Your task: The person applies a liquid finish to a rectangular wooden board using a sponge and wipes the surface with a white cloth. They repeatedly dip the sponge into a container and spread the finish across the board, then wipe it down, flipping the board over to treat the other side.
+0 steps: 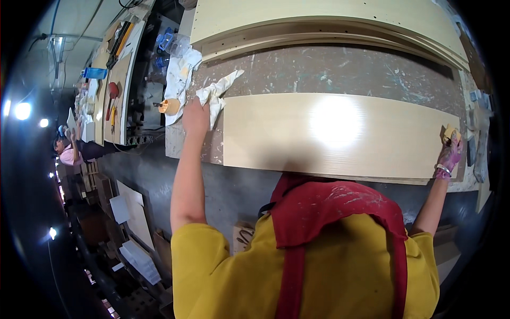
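A long pale wood-grain board (276, 127) lies on the paint-spattered worktable (329, 69), with a bright light reflected near its middle. Beyond the board's left end, my bare left hand (196, 116) is closed on a crumpled white cloth (219, 91). At the board's right end, my right hand (450, 153) wears a stained purple glove and grips a small yellowish pad (450, 133) against the surface. The gloved fingers partly cover that pad, so its exact kind is unclear. Just left of my left hand sits an orange cup-like container (170, 106) with something dark sticking out.
Stacked pale panels (329, 21) fill the table's far side. Another white cloth (180, 74) and a clear plastic bottle (175, 43) lie at the left. A side bench (121, 80) holds tools, including a red-headed one. A person (71, 151) stands farther left.
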{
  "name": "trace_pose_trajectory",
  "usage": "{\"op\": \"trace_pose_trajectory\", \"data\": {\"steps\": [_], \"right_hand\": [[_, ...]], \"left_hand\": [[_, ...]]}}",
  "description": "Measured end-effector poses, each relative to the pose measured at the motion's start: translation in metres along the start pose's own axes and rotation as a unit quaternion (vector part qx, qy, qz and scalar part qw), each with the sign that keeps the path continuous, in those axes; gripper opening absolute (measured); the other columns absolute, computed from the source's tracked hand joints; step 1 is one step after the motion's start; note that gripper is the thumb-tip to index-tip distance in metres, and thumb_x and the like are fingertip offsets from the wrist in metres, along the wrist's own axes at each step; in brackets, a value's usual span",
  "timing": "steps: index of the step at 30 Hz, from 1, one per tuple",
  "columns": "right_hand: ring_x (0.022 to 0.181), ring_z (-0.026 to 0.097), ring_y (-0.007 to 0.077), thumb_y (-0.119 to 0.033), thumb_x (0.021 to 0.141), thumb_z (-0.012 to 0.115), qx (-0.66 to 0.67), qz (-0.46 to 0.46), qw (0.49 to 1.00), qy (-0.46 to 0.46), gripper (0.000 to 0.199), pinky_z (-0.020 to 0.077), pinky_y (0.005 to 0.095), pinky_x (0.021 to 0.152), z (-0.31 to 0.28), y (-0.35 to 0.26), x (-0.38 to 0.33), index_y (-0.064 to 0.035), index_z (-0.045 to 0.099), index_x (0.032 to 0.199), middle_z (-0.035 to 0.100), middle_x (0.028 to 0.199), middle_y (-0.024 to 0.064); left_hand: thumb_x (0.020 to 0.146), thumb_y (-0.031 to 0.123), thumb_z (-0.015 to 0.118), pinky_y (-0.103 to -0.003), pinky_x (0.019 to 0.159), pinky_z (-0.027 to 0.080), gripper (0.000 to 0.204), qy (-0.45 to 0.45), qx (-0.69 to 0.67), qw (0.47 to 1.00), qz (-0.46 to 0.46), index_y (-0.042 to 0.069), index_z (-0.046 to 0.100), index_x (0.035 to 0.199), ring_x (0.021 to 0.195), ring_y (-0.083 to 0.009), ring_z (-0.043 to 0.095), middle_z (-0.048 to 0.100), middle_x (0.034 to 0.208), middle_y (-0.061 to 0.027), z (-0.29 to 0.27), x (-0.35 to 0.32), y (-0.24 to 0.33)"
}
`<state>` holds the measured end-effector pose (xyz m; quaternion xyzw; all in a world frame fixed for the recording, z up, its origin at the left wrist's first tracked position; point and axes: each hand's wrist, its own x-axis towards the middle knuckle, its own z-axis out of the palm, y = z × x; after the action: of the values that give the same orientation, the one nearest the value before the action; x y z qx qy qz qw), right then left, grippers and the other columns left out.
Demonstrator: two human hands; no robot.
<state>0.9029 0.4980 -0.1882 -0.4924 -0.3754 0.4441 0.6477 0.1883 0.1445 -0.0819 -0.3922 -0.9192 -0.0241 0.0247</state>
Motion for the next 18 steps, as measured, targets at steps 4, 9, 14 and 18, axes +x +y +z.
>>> {"op": "trace_pose_trajectory", "data": {"steps": [4, 9, 14, 18], "right_hand": [[0.099, 0.061, 0.0219, -0.017, 0.087, 0.064, -0.063, 0.005, 0.998, -0.002, 0.040, 0.0522, 0.0317, 0.084, 0.004, -0.001, 0.006, 0.0014, 0.051, 0.121, 0.059, 0.114, 0.0124], [0.094, 0.061, 0.0184, -0.018, 0.087, 0.065, -0.038, -0.016, 0.998, -0.044, 0.040, 0.0522, 0.0285, 0.081, 0.018, -0.005, -0.002, 0.0005, 0.053, 0.121, 0.061, 0.108, 0.0107], [0.094, 0.061, 0.0199, -0.017, 0.088, 0.062, -0.109, -0.006, 0.994, -0.017, 0.040, 0.0521, 0.0291, 0.080, 0.004, -0.006, 0.005, 0.0000, 0.052, 0.123, 0.059, 0.112, 0.0110], [0.096, 0.061, 0.0214, -0.012, 0.087, 0.061, -0.068, -0.012, 0.996, -0.050, 0.041, 0.0523, 0.0309, 0.081, -0.007, 0.002, 0.016, -0.0002, 0.052, 0.124, 0.059, 0.114, 0.0119]], "left_hand": [[0.088, 0.038, 0.058, -0.049, 0.080, 0.048, 0.043, 0.052, -0.033, 0.998, 0.023, -0.004, 0.061, 0.098, 0.095, -0.0409, 0.059, 0.062, 0.100, -0.0262, 0.026, -0.016, 0.023], [0.091, 0.039, 0.056, -0.049, 0.078, 0.048, 0.045, 0.014, -0.039, 0.998, -0.046, -0.005, 0.060, 0.097, 0.092, -0.0412, 0.060, 0.062, 0.098, -0.0269, 0.018, -0.011, -0.020], [0.090, 0.033, 0.058, -0.050, 0.073, 0.046, 0.035, 0.103, -0.038, 0.994, 0.003, -0.002, 0.060, 0.093, 0.083, -0.0416, 0.059, 0.061, 0.090, -0.0251, 0.024, -0.058, 0.024], [0.088, 0.026, 0.058, -0.050, 0.074, 0.045, 0.028, 0.068, -0.006, 0.996, -0.050, -0.001, 0.058, 0.090, 0.083, -0.0413, 0.057, 0.059, 0.085, -0.0230, 0.026, -0.055, -0.032]]}}
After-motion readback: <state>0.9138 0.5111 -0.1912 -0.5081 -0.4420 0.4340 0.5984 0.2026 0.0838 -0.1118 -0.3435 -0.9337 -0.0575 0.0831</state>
